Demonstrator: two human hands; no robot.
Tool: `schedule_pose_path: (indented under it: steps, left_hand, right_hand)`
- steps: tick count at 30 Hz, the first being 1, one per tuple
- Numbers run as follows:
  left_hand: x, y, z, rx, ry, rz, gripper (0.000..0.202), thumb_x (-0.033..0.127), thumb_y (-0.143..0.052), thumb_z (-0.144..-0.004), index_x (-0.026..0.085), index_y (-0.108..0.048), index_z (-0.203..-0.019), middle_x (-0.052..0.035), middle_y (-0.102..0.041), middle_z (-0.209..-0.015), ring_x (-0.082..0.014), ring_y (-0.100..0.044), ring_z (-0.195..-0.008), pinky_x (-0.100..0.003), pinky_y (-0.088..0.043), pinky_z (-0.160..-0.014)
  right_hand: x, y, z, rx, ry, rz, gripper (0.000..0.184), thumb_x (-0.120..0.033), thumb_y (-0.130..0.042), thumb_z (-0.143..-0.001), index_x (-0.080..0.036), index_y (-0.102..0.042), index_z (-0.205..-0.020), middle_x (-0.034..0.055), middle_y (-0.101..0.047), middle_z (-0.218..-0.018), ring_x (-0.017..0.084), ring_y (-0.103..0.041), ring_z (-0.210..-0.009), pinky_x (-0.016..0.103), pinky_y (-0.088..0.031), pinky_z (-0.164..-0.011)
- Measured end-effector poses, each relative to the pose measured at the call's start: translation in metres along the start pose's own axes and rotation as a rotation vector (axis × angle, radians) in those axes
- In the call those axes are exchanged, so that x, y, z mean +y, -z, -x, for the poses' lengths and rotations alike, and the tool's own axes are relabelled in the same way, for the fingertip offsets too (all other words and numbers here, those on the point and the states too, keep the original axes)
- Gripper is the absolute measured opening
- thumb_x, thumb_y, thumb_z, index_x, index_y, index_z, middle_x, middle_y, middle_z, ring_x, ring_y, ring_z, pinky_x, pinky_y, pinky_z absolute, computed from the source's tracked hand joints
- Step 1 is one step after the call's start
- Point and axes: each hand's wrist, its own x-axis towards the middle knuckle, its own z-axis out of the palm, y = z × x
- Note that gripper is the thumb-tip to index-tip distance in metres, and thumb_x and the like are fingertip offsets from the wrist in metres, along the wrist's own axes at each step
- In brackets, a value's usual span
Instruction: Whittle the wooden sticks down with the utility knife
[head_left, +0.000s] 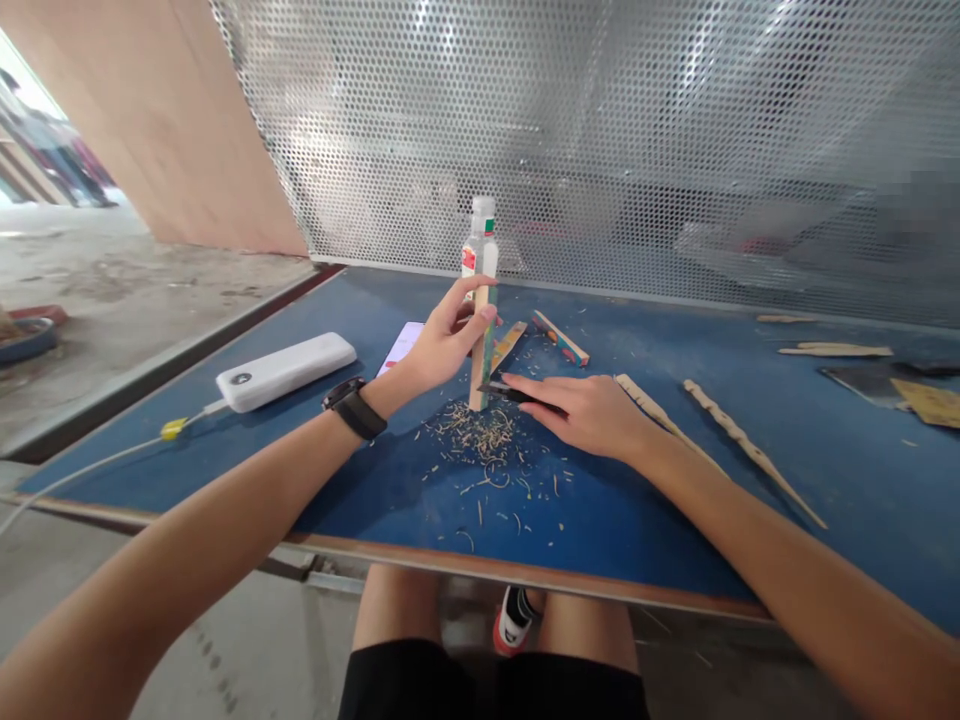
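Observation:
A squared wooden stick (478,372) with a green painted face stands upright on the blue table. My left hand (452,335) grips its upper part between thumb and fingers. In my right hand (585,405) is a dark-handled knife (517,394), fingers closed around it. Its blade lies against the lower part of the stick, on the painted side. Curled wood shavings (487,435) are scattered around the stick's foot and toward the table's front edge. A clear bottle (484,245) with a red and green label stands behind the stick, partly hidden by it.
A white power bank (289,370) with a cable lies left, near a phone (403,343). Painted wood pieces (561,338) lie behind my right hand. Carved sticks (750,450) and a sandpaper-like sheet (926,400) lie right. A perforated metal panel (600,150) rises behind the table.

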Motion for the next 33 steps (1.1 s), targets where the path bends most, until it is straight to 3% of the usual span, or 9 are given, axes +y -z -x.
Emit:
schedule_pose_path:
  steps: [12, 20, 25, 33]
  left_hand:
    - [0.009, -0.005, 0.004, -0.050, 0.028, 0.049, 0.038, 0.049, -0.060, -0.109, 0.032, -0.049, -0.142, -0.0044, -0.071, -0.104, -0.0145, -0.071, -0.081, -0.025, -0.060, -0.064]
    - [-0.012, -0.002, -0.001, -0.027, -0.081, -0.021, 0.039, 0.055, -0.057, -0.109, 0.036, -0.053, -0.143, -0.0045, -0.074, -0.102, -0.0134, -0.068, -0.073, -0.024, -0.058, -0.059]
    - [-0.013, -0.003, -0.001, -0.027, -0.108, -0.065, 0.039, 0.054, -0.052, -0.111, 0.037, -0.052, -0.146, -0.0042, -0.074, -0.098, -0.0135, -0.067, -0.070, -0.025, -0.058, -0.059]
    - [-0.009, -0.004, -0.001, -0.028, -0.112, -0.071, 0.038, 0.053, -0.055, -0.110, 0.035, -0.054, -0.144, -0.0037, -0.070, -0.094, -0.0147, -0.065, -0.072, -0.025, -0.057, -0.059]
  right_hand:
    - [0.001, 0.003, 0.000, 0.011, -0.013, 0.045, 0.046, -0.047, -0.044, -0.117, -0.036, -0.065, -0.156, 0.0009, -0.084, -0.098, 0.016, -0.073, -0.076, 0.028, -0.043, -0.059]
    - [0.002, -0.003, -0.003, -0.028, -0.022, -0.122, 0.045, -0.041, -0.048, -0.116, -0.032, -0.064, -0.157, 0.0003, -0.085, -0.103, 0.018, -0.078, -0.086, 0.030, -0.051, -0.068]
    - [-0.004, 0.001, -0.002, -0.111, -0.010, -0.164, 0.044, -0.040, -0.050, -0.115, -0.034, -0.065, -0.156, 0.0004, -0.086, -0.118, 0.020, -0.081, -0.093, 0.032, -0.055, -0.074]
    - [-0.008, 0.009, 0.001, -0.235, 0.013, -0.102, 0.043, -0.038, -0.052, -0.113, -0.037, -0.066, -0.154, -0.0004, -0.087, -0.107, 0.020, -0.079, -0.084, 0.032, -0.047, -0.067]
